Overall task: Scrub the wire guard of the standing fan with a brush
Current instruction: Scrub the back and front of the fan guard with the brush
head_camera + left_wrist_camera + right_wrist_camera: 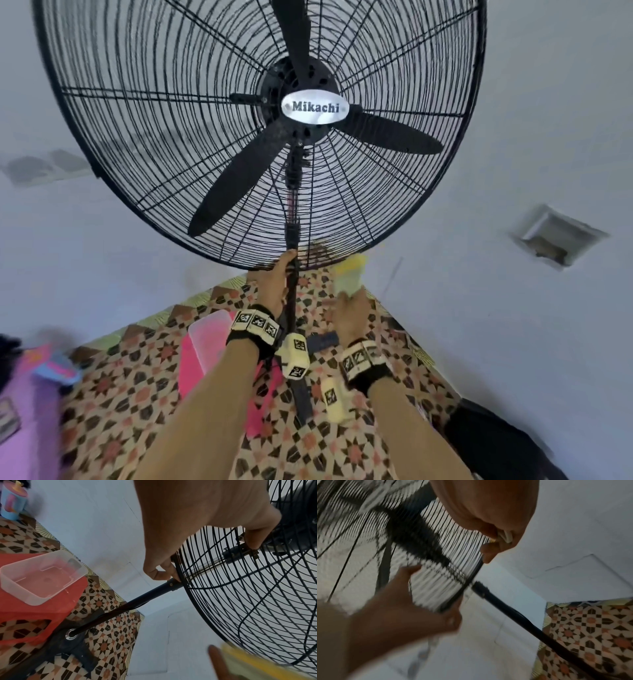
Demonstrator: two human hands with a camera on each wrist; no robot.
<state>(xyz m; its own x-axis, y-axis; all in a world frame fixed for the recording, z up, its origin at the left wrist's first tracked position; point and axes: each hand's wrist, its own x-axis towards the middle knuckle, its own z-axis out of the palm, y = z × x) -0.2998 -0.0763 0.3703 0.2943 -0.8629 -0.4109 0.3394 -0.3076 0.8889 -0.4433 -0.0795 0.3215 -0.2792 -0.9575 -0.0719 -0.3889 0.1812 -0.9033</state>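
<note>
While the left hand [274, 277] grips the wire guard [171, 102] rim, the right hand [351, 308] grasps a brush [347, 274] above patterned floor [137, 394].

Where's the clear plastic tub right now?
In the head view the clear plastic tub sits on the red stool, low and left of the fan pole, just beside the left hand gripping the guard's bottom rim.

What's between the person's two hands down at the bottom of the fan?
The fan's black pole runs between the left hand and right hand, clearest in the head view.
</note>
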